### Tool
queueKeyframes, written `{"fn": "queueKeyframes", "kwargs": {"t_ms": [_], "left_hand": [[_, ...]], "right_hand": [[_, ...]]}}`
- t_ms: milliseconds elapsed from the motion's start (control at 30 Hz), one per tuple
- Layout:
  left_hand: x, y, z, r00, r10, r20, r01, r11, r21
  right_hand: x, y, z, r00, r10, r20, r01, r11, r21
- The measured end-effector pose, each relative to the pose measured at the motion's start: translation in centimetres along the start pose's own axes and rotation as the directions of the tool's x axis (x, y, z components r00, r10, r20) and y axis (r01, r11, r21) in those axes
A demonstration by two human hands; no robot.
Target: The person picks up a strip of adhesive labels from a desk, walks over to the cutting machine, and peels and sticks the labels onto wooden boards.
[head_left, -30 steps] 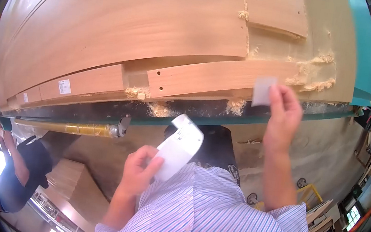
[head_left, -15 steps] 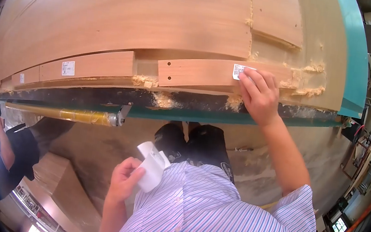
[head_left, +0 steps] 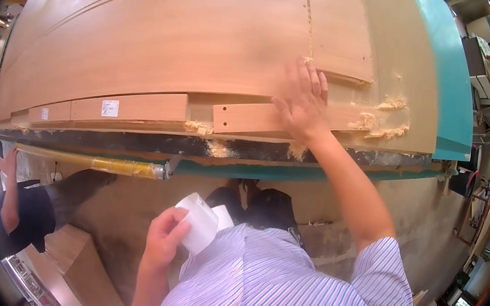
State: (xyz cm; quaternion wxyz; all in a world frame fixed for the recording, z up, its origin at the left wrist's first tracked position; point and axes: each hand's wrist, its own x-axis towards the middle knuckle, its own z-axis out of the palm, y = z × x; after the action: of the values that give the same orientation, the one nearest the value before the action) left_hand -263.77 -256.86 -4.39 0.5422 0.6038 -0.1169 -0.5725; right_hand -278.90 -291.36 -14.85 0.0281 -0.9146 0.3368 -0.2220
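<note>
My left hand (head_left: 164,235) is closed around a white label roll (head_left: 201,224) in front of my striped shirt. A loose white strip hangs at the roll's side. My right hand (head_left: 307,102), slightly blurred, has its fingers stretched out over a narrow wooden strip (head_left: 248,118) with two dark holes at its left end. The hand covers the strip's middle, so the label there is hidden. Left of it, another wooden strip (head_left: 146,108) bears a white printed label (head_left: 110,107), and a shorter piece carries a smaller label (head_left: 45,114).
A large wooden panel (head_left: 179,41) lies beyond the strips. Wood shavings (head_left: 389,133) gather at the right and along the dark table edge (head_left: 257,149). Below that edge runs a yellow roller (head_left: 115,165). A co-worker in dark clothes (head_left: 17,217) stands at left, near a brown box (head_left: 82,261).
My right hand has left the label it was pressing with its fingertips, moved left and spread out over the strip. The left hand still holds the roll. The view has shifted slightly.
</note>
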Motion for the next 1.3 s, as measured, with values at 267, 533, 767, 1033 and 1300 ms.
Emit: {"fn": "queueKeyframes", "kwargs": {"t_ms": [267,533,767,1033,1300], "left_hand": [[0.7,4.2,0.5,0.924,0.381,-0.003,-0.372,0.899,-0.233],[0.0,4.7,2.2,0.890,0.452,0.060,-0.422,0.866,-0.268],[-0.4,6.3,4.2,0.913,0.394,0.101,-0.370,0.907,-0.201],[1.3,7.6,4.3,0.816,0.572,0.080,-0.574,0.789,0.218],[2.7,7.9,4.3,0.735,0.673,0.086,-0.623,0.620,0.477]], "right_hand": [[-1.3,-6.3,-7.7,0.854,0.362,0.373,-0.520,0.564,0.642],[-3.0,-15.5,-13.0,0.768,-0.107,0.632,-0.622,-0.358,0.696],[-2.4,-16.3,-16.6,0.830,0.031,0.556,-0.508,-0.369,0.778],[-2.1,-17.9,-18.5,0.977,0.118,-0.181,0.050,0.690,0.722],[-3.2,-19.1,-17.1,0.913,0.086,0.398,-0.407,0.161,0.899]]}}
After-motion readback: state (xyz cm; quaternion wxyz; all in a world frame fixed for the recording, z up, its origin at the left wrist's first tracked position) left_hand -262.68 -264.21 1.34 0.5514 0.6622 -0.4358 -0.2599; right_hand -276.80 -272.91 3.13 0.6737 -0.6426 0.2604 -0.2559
